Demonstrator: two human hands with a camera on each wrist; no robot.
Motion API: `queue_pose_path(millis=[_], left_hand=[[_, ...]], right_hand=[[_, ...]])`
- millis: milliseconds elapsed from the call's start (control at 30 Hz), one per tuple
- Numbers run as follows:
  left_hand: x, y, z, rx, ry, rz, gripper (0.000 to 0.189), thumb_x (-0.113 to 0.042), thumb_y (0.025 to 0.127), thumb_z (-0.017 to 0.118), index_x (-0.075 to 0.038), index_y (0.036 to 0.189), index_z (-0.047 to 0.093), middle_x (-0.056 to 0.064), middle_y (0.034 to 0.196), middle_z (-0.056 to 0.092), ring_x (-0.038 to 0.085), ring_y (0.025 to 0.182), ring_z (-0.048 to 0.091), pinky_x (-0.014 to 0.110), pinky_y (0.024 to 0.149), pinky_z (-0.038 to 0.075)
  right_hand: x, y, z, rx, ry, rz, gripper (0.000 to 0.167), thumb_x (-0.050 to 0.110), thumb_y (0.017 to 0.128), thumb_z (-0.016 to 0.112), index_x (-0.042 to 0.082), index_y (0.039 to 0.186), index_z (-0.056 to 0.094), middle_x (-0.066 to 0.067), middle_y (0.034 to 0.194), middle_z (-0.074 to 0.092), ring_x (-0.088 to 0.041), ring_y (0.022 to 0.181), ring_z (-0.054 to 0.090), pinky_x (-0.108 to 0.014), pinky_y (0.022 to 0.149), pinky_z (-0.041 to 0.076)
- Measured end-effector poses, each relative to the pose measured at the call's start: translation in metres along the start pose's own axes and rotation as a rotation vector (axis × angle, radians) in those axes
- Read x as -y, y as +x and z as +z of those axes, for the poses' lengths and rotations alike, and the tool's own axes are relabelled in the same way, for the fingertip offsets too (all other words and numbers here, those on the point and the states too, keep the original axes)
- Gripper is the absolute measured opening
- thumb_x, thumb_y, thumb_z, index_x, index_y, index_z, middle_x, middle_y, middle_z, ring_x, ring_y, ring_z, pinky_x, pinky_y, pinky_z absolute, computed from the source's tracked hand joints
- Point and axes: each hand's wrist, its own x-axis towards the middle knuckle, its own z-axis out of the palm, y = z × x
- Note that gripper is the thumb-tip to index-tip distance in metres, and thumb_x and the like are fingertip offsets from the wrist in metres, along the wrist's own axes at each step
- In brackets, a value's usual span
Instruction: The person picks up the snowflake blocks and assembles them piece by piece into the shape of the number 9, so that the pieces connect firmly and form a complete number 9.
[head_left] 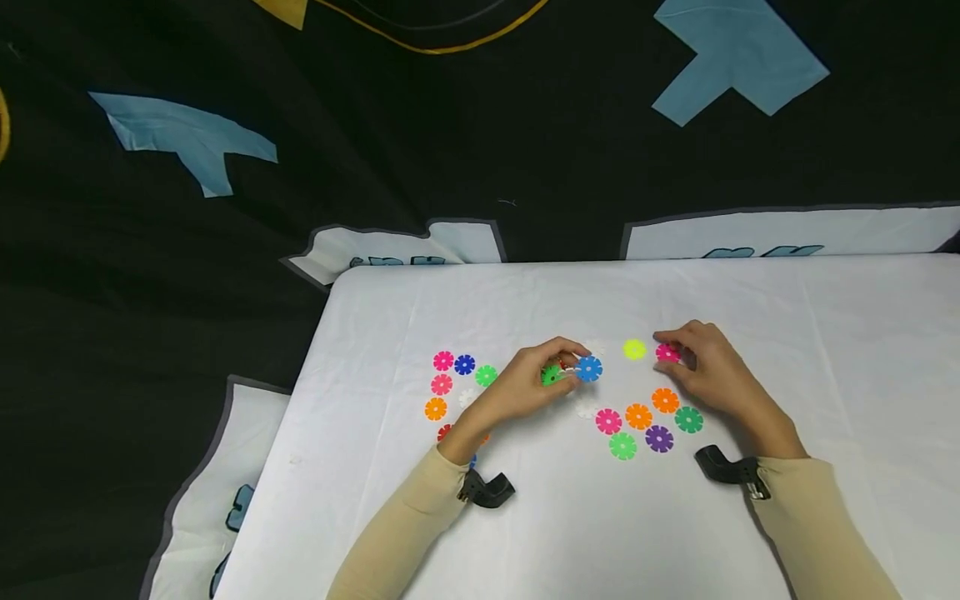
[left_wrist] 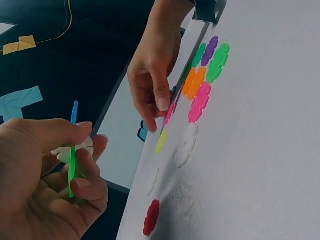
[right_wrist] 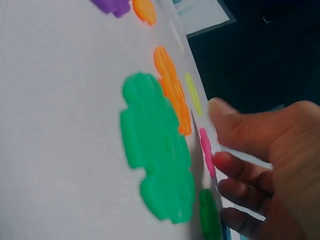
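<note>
My left hand [head_left: 521, 383] pinches a few notched plastic snowflake discs joined together. Among them are a blue disc [head_left: 589, 369], a green disc [left_wrist: 72, 172] and a white disc [left_wrist: 86, 144]; the palm faces up and hides part of the cluster. Over the table's far part, my right hand [head_left: 708, 367] hovers with thumb and fingers spread around a pink disc [head_left: 667, 353]. That pink disc [right_wrist: 206, 150] appears to lie on the table in the right wrist view, apart from the fingertips. A yellow disc [head_left: 634, 349] lies just left of it.
Nearer me lie loose orange [head_left: 639, 416], pink [head_left: 608, 421], green [head_left: 622, 446] and purple [head_left: 659, 438] discs. Another group, including a dark blue disc [head_left: 465, 364], lies left, partly behind my left forearm. The white table [head_left: 847, 400] ends at a dark cloth [head_left: 450, 158].
</note>
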Motion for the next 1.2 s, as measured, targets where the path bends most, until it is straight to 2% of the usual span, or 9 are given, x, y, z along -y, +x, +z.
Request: queue_pose_path(millis=[167,267,400,533,633,767,933,1200], left_hand=[[-0.002,0.000,0.000,-0.007,0.016,-0.018,0.040,-0.021,0.086,0.076,-0.015,0.123,0.063,0.001,0.111,0.069,0.009,0.101,0.062,0.023,0.092,0.050],[-0.002,0.000,0.000,-0.013,0.034,-0.011,0.040,-0.023,0.085,0.077,-0.015,0.122,0.064,0.000,0.103,0.068,0.008,0.094,0.060,0.021,0.085,0.050],[-0.001,0.000,0.001,-0.014,0.064,0.010,0.038,-0.020,0.086,0.077,-0.014,0.121,0.064,0.000,0.093,0.064,0.008,0.084,0.055,0.020,0.079,0.049],[0.000,0.000,0.001,-0.016,0.081,0.033,0.042,-0.018,0.085,0.077,-0.012,0.124,0.063,-0.001,0.090,0.063,0.008,0.081,0.055,0.019,0.077,0.049],[-0.001,0.001,0.001,-0.011,0.088,0.037,0.044,-0.018,0.085,0.077,-0.011,0.126,0.063,0.000,0.092,0.065,0.007,0.083,0.056,0.018,0.078,0.050],[-0.003,0.001,0.000,0.000,0.119,0.034,0.042,-0.018,0.085,0.077,-0.010,0.125,0.065,0.001,0.094,0.068,0.007,0.086,0.058,0.017,0.083,0.050],[-0.005,0.002,-0.001,0.006,0.148,0.047,0.041,-0.019,0.085,0.077,-0.009,0.123,0.066,0.002,0.096,0.069,0.008,0.086,0.060,0.017,0.085,0.050],[-0.007,-0.001,0.000,0.013,0.151,0.063,0.040,-0.018,0.086,0.076,-0.007,0.123,0.067,0.003,0.105,0.071,0.009,0.090,0.061,0.016,0.087,0.050]], right_hand=[[0.001,-0.001,0.000,-0.026,-0.039,0.019,0.041,0.008,0.082,0.077,-0.004,0.119,0.065,-0.018,0.100,0.055,-0.031,0.093,0.047,-0.050,0.084,0.047],[0.000,-0.001,-0.001,-0.044,-0.072,0.012,0.035,0.007,0.082,0.078,-0.006,0.112,0.066,-0.018,0.099,0.054,-0.032,0.091,0.048,-0.052,0.085,0.048],[-0.002,0.000,-0.002,-0.032,-0.072,0.004,0.031,0.008,0.081,0.078,-0.005,0.106,0.065,-0.018,0.098,0.056,-0.031,0.089,0.048,-0.050,0.082,0.047],[0.000,0.000,-0.005,0.003,-0.045,0.018,0.030,0.009,0.082,0.078,-0.002,0.103,0.060,-0.013,0.084,0.057,-0.025,0.077,0.049,-0.039,0.068,0.047],[0.004,0.000,-0.007,0.039,-0.014,0.007,0.027,0.011,0.083,0.077,0.003,0.099,0.057,-0.006,0.073,0.054,-0.019,0.067,0.047,-0.027,0.060,0.042],[0.019,0.000,-0.008,0.059,0.114,-0.031,0.025,0.006,0.083,0.077,0.005,0.098,0.057,-0.002,0.072,0.054,-0.016,0.066,0.047,-0.020,0.057,0.043],[0.040,-0.001,-0.006,0.062,0.245,-0.131,0.021,0.002,0.081,0.077,0.008,0.090,0.059,0.001,0.071,0.056,-0.011,0.062,0.049,-0.019,0.054,0.044],[0.052,-0.003,-0.001,0.076,0.285,-0.217,0.020,-0.001,0.081,0.076,0.009,0.090,0.061,0.004,0.071,0.059,-0.006,0.065,0.052,-0.020,0.062,0.049]])
